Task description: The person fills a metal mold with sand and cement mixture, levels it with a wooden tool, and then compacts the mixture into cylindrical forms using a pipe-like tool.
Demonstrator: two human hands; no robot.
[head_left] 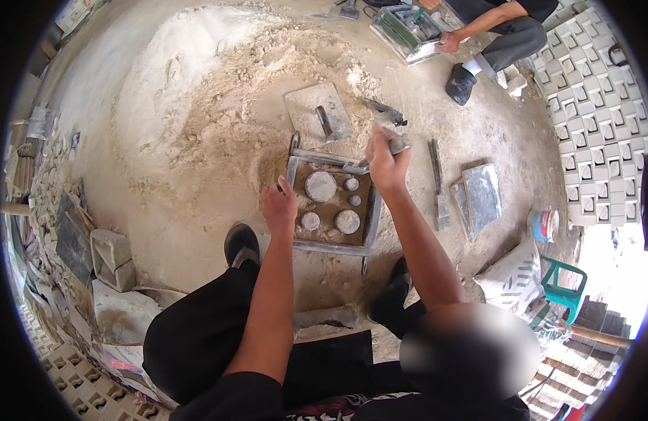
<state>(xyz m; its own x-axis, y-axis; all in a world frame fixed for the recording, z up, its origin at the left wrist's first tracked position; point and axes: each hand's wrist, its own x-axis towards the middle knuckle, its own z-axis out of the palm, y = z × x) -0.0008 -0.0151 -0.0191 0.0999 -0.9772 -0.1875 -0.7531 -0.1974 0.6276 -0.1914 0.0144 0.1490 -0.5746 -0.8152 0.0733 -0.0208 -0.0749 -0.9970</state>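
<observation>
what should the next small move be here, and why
Perhaps draw the tool gently across the brown fill beside the round pieces: the right hand grips it, its blade seems close to the frame's far right corner, and exposed fill lies within easy reach.

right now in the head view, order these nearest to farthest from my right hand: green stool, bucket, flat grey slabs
1. Flat grey slabs: on the ground, right of your right hand
2. Bucket: farther right, beyond the slabs
3. Green stool: farthest, lower right of the view
</observation>
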